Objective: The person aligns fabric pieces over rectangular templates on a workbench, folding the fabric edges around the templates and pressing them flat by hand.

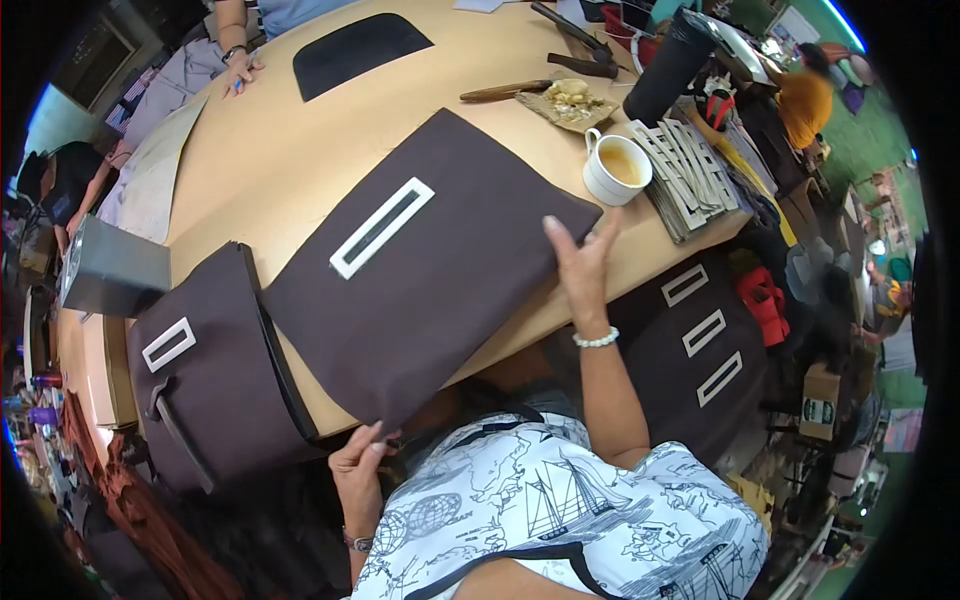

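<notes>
A dark brown fabric panel [430,260] lies across the table, with a white rectangular frame [382,228] around a slot on it. My left hand [360,465] pinches the panel's near corner at the table edge. Beside the panel's right edge is my right hand [585,270], thumb and fingers apart, the thumb at the cloth's edge; whether it presses on it I cannot tell. Just beyond those fingers stands a white cup [615,170] of brown drink. To the left, a stack of similar brown panels [215,350] hangs over the edge, a hammer-like tool [182,440] on top.
White frames [685,180] are stacked right of the cup, near a black tumbler [670,65]. Food on brown paper [570,103] and a hammer [583,66] lie behind. A metal box [115,265] stands left. Across the table rests another person's hand [240,72], near a black panel [360,55].
</notes>
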`<state>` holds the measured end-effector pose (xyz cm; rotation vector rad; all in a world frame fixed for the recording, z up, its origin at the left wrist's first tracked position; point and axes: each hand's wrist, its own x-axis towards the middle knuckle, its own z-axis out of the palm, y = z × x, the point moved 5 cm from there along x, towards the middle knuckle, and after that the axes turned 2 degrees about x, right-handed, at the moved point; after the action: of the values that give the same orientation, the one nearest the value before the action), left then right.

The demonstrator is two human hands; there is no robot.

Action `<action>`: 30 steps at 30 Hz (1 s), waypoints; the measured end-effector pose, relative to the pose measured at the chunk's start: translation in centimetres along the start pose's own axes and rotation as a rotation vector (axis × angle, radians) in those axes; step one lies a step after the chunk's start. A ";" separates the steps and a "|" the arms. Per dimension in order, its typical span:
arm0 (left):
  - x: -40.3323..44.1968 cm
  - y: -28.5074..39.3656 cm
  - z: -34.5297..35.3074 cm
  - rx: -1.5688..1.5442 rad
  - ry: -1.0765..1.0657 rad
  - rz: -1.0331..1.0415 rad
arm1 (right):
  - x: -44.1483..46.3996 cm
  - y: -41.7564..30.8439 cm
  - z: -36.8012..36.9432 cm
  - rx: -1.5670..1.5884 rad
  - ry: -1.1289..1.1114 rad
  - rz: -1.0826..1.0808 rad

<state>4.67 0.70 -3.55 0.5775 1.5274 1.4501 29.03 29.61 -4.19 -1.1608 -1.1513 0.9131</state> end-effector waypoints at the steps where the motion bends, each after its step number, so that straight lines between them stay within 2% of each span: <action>1: -0.2 -0.4 0.7 -0.059 -0.060 -0.043 | -0.6 0.4 0.4 -0.049 -0.008 0.005; 2: -0.3 -1.5 0.7 -0.054 -0.144 -0.055 | -0.7 0.1 0.8 -0.120 -0.019 -0.051; 4: -0.5 -1.2 0.9 -0.116 -0.114 -0.092 | -0.3 -1.2 2.0 -0.266 -0.029 -0.157; 6: 0.8 -0.6 1.1 -0.195 -0.056 -0.074 | -0.2 -2.5 2.9 -0.221 -0.067 -0.268; 9: 4.1 1.4 1.9 -0.288 0.142 0.008 | -0.2 -6.1 3.1 -0.060 -0.097 -0.175; 11: 6.3 1.4 1.0 -0.213 0.081 0.031 | 0.0 -7.4 1.5 -0.111 -0.019 -0.359; 15: 9.3 1.5 2.4 -0.171 -0.052 0.099 | 0.6 -8.5 -5.1 0.061 0.071 -0.321; 16: 8.7 2.4 5.0 -0.157 -0.017 0.072 | 0.5 -8.8 -7.4 0.027 0.128 -0.333; 17: 8.1 2.6 7.1 -0.116 -0.121 0.055 | 0.2 -9.2 -10.1 -0.240 0.246 -0.375; 18: 7.5 2.7 8.9 -0.076 -0.222 0.039 | 0.3 -8.3 -13.0 -0.190 0.279 -0.357; 19: 7.3 2.6 10.3 -0.035 -0.322 0.024 | -0.4 -8.4 -15.5 -0.125 0.372 -0.199; 20: 7.2 1.6 11.7 0.018 -0.412 0.041 | -0.6 -7.5 -18.8 -0.250 0.436 -0.270; 21: 7.1 0.7 13.0 0.071 -0.502 0.062 | -1.1 -6.8 -21.8 -0.270 0.475 -0.220; 23: 5.9 0.0 17.4 0.073 -0.668 -0.114 | -2.4 -6.3 -26.8 -0.234 0.582 -0.163; 25: 5.4 -1.7 21.2 0.201 -0.787 -0.219 | -3.3 -5.5 -31.6 -0.305 0.665 -0.091; 26: 5.4 -1.9 23.4 0.289 -0.841 -0.083 | -3.4 -4.4 -34.1 -0.303 0.679 -0.047; 27: 5.4 -3.3 25.3 0.280 -0.889 -0.034 | -3.4 -3.1 -36.4 -0.300 0.694 -0.002; 28: 5.5 -5.1 26.8 0.379 -0.905 -0.085 | -3.2 -2.1 -38.2 -0.397 0.715 0.057; 30: 5.7 -8.5 30.4 0.411 -0.997 -0.008 | -2.7 -0.1 -41.4 -0.593 0.755 0.180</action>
<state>29.95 19.43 -9.68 1.2948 0.9785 0.6168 69.06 18.56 -5.12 -1.9002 -0.6956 0.1810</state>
